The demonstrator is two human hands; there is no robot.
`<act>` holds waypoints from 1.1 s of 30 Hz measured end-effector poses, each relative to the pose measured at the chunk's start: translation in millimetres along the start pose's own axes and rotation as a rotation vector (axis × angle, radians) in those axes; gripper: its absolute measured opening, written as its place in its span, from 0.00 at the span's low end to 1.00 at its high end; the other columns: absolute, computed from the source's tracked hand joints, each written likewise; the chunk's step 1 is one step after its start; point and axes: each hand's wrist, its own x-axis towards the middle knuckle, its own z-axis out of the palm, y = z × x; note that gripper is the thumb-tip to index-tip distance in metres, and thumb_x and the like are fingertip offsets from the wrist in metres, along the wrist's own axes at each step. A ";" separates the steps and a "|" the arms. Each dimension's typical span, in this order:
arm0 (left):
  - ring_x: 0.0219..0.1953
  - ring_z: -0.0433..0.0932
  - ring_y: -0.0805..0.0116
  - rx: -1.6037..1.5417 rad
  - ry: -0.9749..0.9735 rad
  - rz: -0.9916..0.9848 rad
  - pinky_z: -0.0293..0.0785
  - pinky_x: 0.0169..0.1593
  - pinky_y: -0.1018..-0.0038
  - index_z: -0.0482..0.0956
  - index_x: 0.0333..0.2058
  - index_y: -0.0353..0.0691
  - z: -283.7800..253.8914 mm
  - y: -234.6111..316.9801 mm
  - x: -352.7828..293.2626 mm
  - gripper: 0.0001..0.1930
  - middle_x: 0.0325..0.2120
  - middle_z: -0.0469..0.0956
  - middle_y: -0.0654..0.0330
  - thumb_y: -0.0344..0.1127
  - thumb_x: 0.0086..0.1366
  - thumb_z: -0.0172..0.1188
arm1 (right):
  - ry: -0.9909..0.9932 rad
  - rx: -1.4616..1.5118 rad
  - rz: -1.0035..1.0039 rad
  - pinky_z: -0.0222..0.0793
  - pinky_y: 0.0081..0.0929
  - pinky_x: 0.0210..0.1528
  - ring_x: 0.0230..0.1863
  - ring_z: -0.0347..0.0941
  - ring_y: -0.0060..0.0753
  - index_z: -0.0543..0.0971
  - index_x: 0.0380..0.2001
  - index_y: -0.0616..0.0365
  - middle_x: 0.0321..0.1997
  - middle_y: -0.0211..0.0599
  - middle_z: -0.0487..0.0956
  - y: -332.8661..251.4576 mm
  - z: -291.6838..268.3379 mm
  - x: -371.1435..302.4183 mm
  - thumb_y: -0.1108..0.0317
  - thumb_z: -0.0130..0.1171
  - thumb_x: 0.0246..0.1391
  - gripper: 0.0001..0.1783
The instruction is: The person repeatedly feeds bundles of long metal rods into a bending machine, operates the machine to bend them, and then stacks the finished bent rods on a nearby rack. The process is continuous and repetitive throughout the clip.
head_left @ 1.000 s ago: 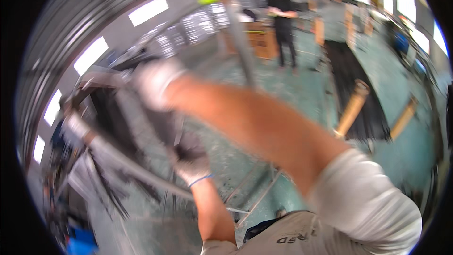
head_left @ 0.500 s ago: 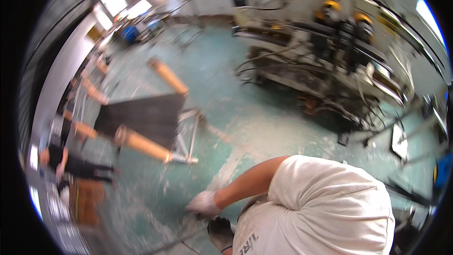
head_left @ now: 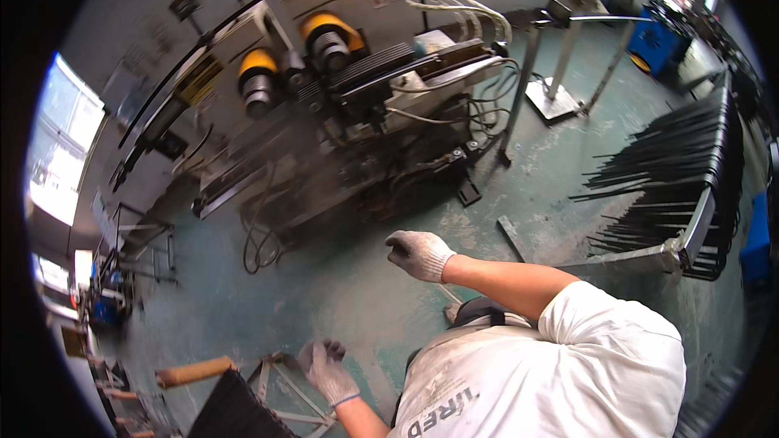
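My right hand, in a pale knitted work glove, is held out in front of me over the green floor. Its fingers are loosely curled in, and nothing sticks out of them. Lower down on the left, my left hand wears a similar glove with its fingers apart, holding nothing. Near it is a metal frame stand beside a dark sheet-like bundle. Below my right hand, part of a shoe shows on the floor.
Ahead stands a long machine with yellow-capped cylinders and hanging cables. Many black strips hang on a rack at the right. Behind it are a scale platform and a blue bin. A cardboard-coloured roll lies at the lower left.
My view has swung to the right, bringing the machine to the middle and the black-strip rack into sight. My hands, close together before, are now apart, the right one raised higher.
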 end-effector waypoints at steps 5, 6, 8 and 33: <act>0.38 0.85 0.63 0.223 -0.576 -0.149 0.86 0.44 0.65 0.78 0.53 0.35 196.0 -15.4 26.3 0.12 0.40 0.85 0.54 0.28 0.74 0.67 | 0.226 0.062 0.114 0.82 0.45 0.58 0.53 0.87 0.54 0.84 0.58 0.56 0.51 0.51 0.89 44.1 -61.6 -11.2 0.56 0.67 0.68 0.22; 0.41 0.86 0.65 0.282 -0.744 -0.159 0.86 0.48 0.67 0.79 0.53 0.34 225.1 -19.0 27.3 0.12 0.41 0.86 0.55 0.28 0.75 0.66 | 0.287 0.073 0.158 0.82 0.45 0.58 0.53 0.87 0.54 0.85 0.57 0.56 0.51 0.51 0.89 59.0 -68.9 -16.3 0.56 0.67 0.68 0.21; 0.39 0.82 0.74 0.370 -0.952 -0.078 0.82 0.46 0.74 0.81 0.51 0.35 278.5 -26.9 31.4 0.09 0.39 0.85 0.60 0.27 0.75 0.66 | 0.398 0.117 0.271 0.82 0.44 0.57 0.53 0.87 0.55 0.85 0.57 0.57 0.51 0.52 0.89 79.3 -88.3 -30.0 0.56 0.68 0.69 0.21; 0.43 0.87 0.39 1.205 -0.941 0.683 0.82 0.51 0.55 0.81 0.56 0.34 817.1 -69.6 234.0 0.25 0.41 0.88 0.39 0.52 0.76 0.67 | 1.436 0.324 0.728 0.83 0.33 0.53 0.46 0.89 0.33 0.87 0.52 0.63 0.44 0.48 0.91 315.8 -363.0 -74.9 0.65 0.70 0.64 0.17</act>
